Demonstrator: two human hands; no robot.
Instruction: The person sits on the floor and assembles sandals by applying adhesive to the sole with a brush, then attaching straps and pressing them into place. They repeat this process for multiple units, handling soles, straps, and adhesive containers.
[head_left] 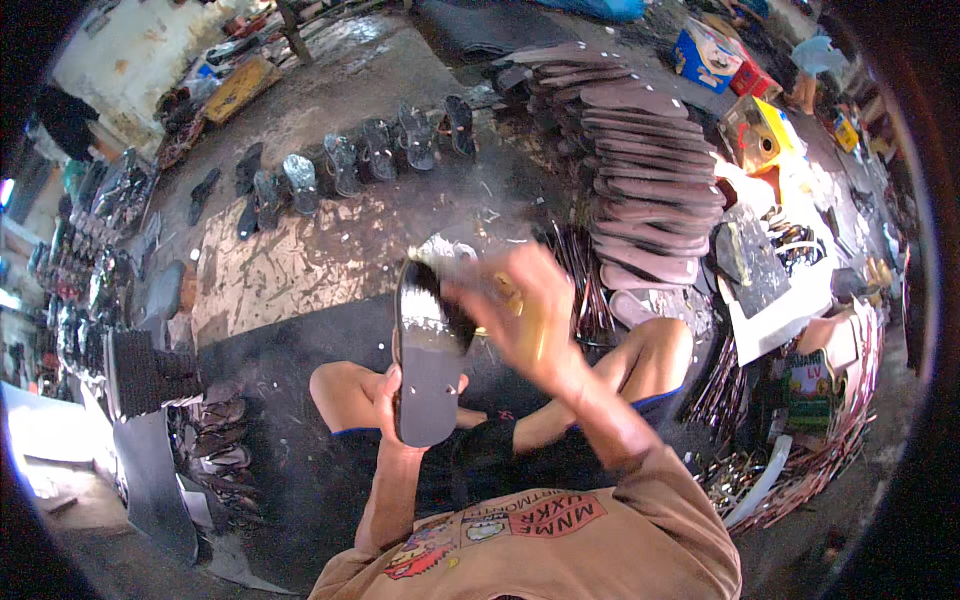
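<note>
My left hand (pixel 387 405) grips a black sandal sole (pixel 427 395) by its lower end, thumb along one edge and fingertips showing at the other. The sole stands nearly upright in front of me, with two small holes in its lower half and a shiny, wet-looking white patch across its upper half. Over the upper right edge of the sole is my right hand (pixel 535 300), blurred by motion, its fingers curled. What it holds is smeared and cannot be made out. Something yellow (pixel 512 302) shows beside those fingers.
A tall overlapping stack of brown soles (pixel 655 190) lies ahead to the right, beside bundles of thin dark strips (pixel 580 275). Several sandals (pixel 343 165) stand in a row beyond a worn board (pixel 290 270). A yellow box (pixel 765 135) stands far right; piled sandals (pixel 220 435) lie left.
</note>
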